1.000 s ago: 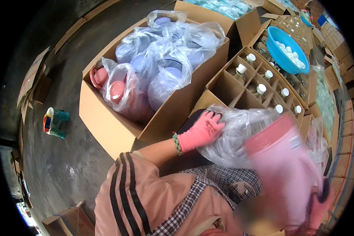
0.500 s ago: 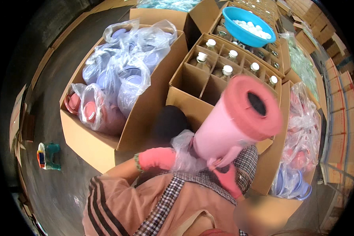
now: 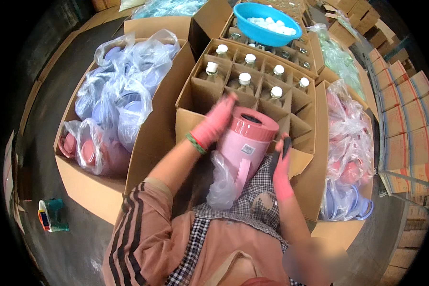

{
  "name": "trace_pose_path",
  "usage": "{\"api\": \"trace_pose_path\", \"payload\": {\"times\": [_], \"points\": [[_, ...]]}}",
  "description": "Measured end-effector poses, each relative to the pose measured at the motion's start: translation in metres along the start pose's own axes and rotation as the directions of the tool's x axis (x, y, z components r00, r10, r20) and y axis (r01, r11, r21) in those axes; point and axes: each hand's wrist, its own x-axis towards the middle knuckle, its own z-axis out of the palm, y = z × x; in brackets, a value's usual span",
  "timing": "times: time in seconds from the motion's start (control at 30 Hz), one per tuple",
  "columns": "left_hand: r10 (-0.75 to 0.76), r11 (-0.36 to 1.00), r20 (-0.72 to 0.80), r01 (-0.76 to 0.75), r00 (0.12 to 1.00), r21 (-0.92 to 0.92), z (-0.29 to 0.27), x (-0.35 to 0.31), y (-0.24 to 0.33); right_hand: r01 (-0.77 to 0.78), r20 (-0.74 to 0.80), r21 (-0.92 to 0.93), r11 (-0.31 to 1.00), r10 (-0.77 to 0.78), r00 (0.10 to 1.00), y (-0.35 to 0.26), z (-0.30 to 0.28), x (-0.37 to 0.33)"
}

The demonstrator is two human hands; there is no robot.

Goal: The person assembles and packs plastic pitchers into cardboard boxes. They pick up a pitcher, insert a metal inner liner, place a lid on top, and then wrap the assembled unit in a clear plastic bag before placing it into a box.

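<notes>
A pink jug (image 3: pixel 240 150) with a darker red rim, a dark round hole in its top and a side handle stands tilted between my thighs. Crumpled clear plastic (image 3: pixel 220 183) clings around its lower left side. My left hand (image 3: pixel 214 120), in a pink glove, reaches past the jug's upper left, fingers stretched and smeared by motion, with nothing seen in it. Beside the jug's right side is my right hand (image 3: pixel 282 167), its pink glove dark at the palm, fingers apart. Ahead, a divided cardboard box (image 3: pixel 186 126) holds several glass bottles (image 3: pixel 244 85) with white caps.
At left, a carton (image 3: pixel 95 190) holds bagged lilac and pink jugs. Another carton (image 3: pixel 310 190) of bagged pink and lilac parts stands right. A blue basin (image 3: pixel 240 21) of white caps sits on more boxes. A tape dispenser (image 3: pixel 53 215) lies on the floor at left.
The pink jug has been turned and lowered, with its hole now facing up. My left hand has left the plastic and moved forward; my right hand has let go of the handle.
</notes>
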Motion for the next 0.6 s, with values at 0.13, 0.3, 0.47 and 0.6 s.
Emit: {"api": "trace_pose_path", "payload": {"times": [0.13, 0.3, 0.47, 0.6], "points": [[0.269, 0.802, -0.089, -0.172, 0.959, 0.573, 0.077, -0.061, 0.072, -0.297, 0.242, 0.758, 0.581, 0.172, 0.955, 0.026, -0.011, 0.055], [0.264, 0.961, -0.055, -0.259, 0.963, 0.096, 0.041, -0.051, 0.069, 0.07, -0.089, 0.261, 0.963, -0.048, 0.995, -0.029, -0.001, -0.011], [0.214, 0.976, -0.015, -0.214, 0.977, -0.033, 0.035, -0.032, 0.045, -0.096, 0.015, 0.577, 0.811, 0.107, 0.994, 0.031, 0.0, 0.04], [0.53, 0.688, 0.182, -0.545, 0.828, 0.48, 0.07, -0.085, 0.1, -0.311, 0.087, 0.59, 0.746, 0.323, 0.942, 0.101, -0.047, 0.097]]}}
